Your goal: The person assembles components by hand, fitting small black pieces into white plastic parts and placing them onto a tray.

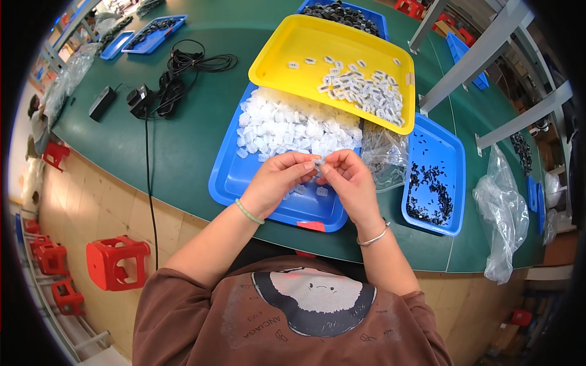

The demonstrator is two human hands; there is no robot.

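Head view: blue tray [235,183] on green counter [189,143].
Left grip [273,182]: clamped on pale piece [318,163].
Right grip [354,183]: clamped on same piece.

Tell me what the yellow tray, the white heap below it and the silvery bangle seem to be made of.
Yellow tray: probably moulded plastic, smooth, given its even colour and rounded corners.
White heap: perhaps plastic or silicone, frosted; the pieces look milky and translucent.
Bangle: likely polished metal, from its silvery shine.
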